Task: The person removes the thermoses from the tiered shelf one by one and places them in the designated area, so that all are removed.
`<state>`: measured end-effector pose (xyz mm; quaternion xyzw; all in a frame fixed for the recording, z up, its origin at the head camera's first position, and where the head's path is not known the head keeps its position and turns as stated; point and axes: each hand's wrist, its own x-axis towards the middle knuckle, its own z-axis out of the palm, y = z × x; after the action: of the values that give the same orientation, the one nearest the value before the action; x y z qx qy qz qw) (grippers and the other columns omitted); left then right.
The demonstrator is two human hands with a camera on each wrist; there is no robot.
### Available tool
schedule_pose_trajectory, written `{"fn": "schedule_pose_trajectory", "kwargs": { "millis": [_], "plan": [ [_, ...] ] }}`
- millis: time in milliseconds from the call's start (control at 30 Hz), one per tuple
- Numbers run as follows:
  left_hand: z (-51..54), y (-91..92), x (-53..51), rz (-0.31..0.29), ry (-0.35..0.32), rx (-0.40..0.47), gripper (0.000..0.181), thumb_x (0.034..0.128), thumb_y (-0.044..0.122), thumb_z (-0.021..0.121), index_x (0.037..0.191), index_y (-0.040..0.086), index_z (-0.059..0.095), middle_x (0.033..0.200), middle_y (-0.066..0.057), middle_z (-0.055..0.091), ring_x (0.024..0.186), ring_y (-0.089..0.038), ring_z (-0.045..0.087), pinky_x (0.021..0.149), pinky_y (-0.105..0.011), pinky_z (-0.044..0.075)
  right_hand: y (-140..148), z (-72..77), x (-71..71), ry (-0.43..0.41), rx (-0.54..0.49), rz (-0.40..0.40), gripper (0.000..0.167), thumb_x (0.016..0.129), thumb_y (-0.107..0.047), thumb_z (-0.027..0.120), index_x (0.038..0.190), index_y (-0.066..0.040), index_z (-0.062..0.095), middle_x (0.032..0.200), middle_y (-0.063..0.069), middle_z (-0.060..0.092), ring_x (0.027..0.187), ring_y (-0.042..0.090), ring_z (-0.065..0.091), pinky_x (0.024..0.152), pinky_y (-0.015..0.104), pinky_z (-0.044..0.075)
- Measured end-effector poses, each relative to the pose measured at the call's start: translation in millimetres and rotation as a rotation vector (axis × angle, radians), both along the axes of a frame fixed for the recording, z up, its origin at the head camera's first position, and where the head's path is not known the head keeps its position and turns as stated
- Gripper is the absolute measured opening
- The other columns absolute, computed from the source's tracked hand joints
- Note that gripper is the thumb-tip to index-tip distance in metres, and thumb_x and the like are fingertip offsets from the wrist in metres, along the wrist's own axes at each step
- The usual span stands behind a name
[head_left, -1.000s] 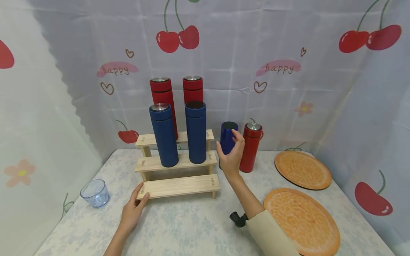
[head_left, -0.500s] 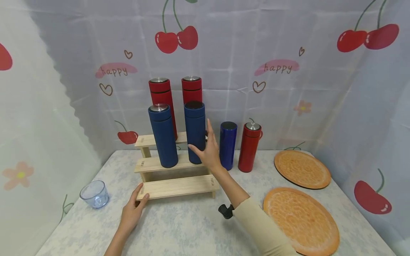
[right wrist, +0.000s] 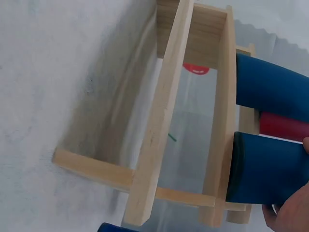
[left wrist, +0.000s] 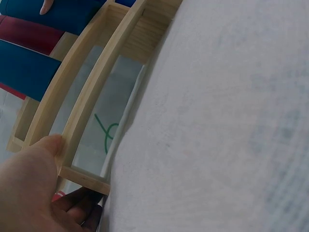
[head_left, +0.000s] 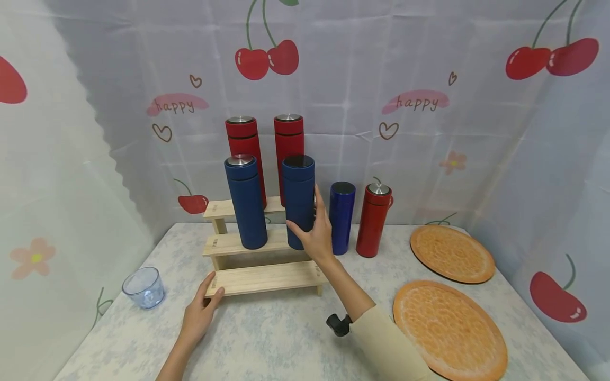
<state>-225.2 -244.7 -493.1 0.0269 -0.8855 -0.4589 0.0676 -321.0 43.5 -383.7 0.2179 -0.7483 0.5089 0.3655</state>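
Head view: black-topped blue flask (head_left: pixel 299 203) upright in right hand (head_left: pixel 316 238), thumb across its near side, fingers round its right side. Hand reaches it from the right at the lower half, so it lies just left of the palm, long axis vertical. Base is by the middle step (head_left: pixel 276 241) of the wooden stand (head_left: pixel 264 250); touching or just off, cannot tell. Right hand is the nearer one; left hand (head_left: pixel 197 312) grips the left end of the front step (head_left: pixel 271 278). Silver-topped blue flask (head_left: pixel 247 206) stands apart to the left, red flask (head_left: pixel 244 140) behind it. Writing: "happy" twice on the curtain (head_left: pixel 333 58); step-end marks too small to read, no brand legible on any flask. Left wrist view: thumb on wood, fingers curled near the step's leg; another hand's fingertip on a blue flask, top corner. No text. Right wrist view: held flask runs across the frame, base toward the steps, hand lower right; contact unclear here too. No lettering.
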Motion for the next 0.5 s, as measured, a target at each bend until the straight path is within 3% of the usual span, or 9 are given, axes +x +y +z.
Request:
{"fn": "schedule_pose_trajectory", "kwargs": {
  "millis": [133,300,500],
  "plan": [
    [-0.2,0.7,-0.1,-0.004,0.008,-0.002,0.068,0.0926,0.054,0.043,0.148,0.022,0.02,0.14,-0.03,0.032,0.115,-0.044,0.048,0.089,-0.056,0.04,14.2,-3.5,15.3,0.04,-0.033,-0.002,0.099,0.074,-0.019,0.079,0.149,-0.022,0.014,0.138,0.009,0.04,0.113,0.024,0.048,0.087,0.044,0.044],
    [-1.3,1.5,0.2,-0.007,0.018,-0.016,0.067,0.093,0.053,0.043,0.148,0.022,0.021,0.137,-0.031,0.037,0.111,-0.043,0.052,0.087,-0.056,0.042,43.8,-4.5,32.9,0.088,-0.044,-0.068,0.099,0.07,-0.014,0.082,0.148,-0.017,0.02,0.13,0.014,0.047,0.109,0.025,0.049,0.084,0.045,0.045],
    [-2.1,-0.3,0.3,-0.003,0.017,-0.015,0.067,0.0929,0.053,0.043,0.148,0.022,0.021,0.137,-0.03,0.036,0.112,-0.043,0.051,0.087,-0.056,0.042,82.2,17.2,61.4,0.146,-0.062,-0.175,0.097,0.065,0.006,0.08,0.144,0.0,0.024,0.124,0.027,0.046,0.103,0.038,0.051,0.079,0.052,0.045]
  ]
}}
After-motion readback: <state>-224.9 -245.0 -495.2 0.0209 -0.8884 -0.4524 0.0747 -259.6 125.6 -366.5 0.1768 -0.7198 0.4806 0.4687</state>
